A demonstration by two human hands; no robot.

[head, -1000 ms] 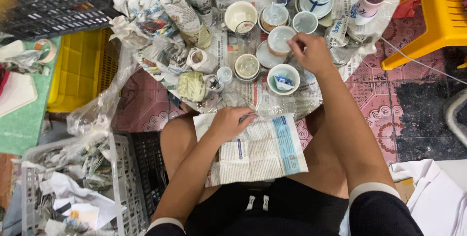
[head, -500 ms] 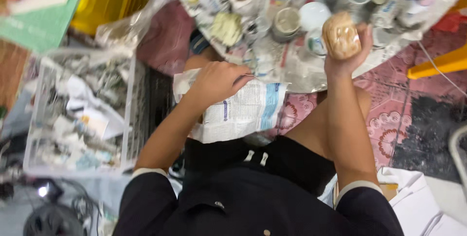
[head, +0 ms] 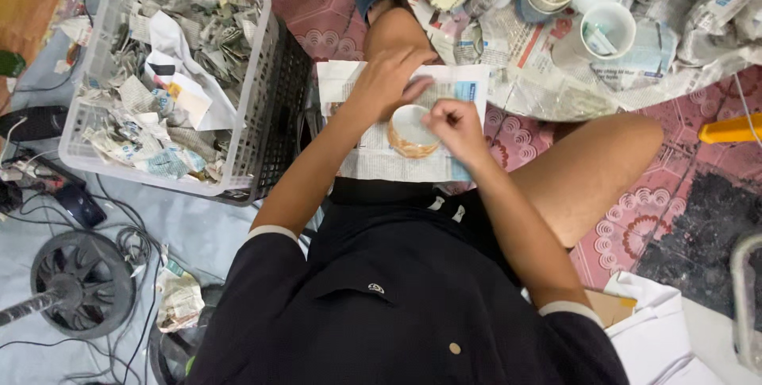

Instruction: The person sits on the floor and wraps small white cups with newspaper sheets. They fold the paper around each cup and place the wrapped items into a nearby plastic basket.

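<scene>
A small white bowl with a tan patterned outside [head: 411, 131] sits on a sheet of newspaper [head: 397, 159] spread over my left thigh. My right hand [head: 454, 127] pinches the bowl's right rim with curled fingers. My left hand [head: 390, 75] lies flat on the newspaper just above the bowl, fingers touching the paper near the rim. Beyond my knee, several white and cream cups and bowls [head: 607, 29] stand on crumpled newspaper [head: 540, 75] on the floor.
A white plastic crate [head: 103, 44] full of crumpled newspaper sits to my left, against a black crate [head: 279, 107]. A fan [head: 79, 282], cables and a dark device lie at lower left. A yellow stool leg [head: 729, 129] shows at right. A patterned red mat [head: 635, 218] covers the floor.
My right hand carried the small bowl from the pile of crockery down onto the newspaper on my lap. The view swung left and down; my left hand stayed on the paper.
</scene>
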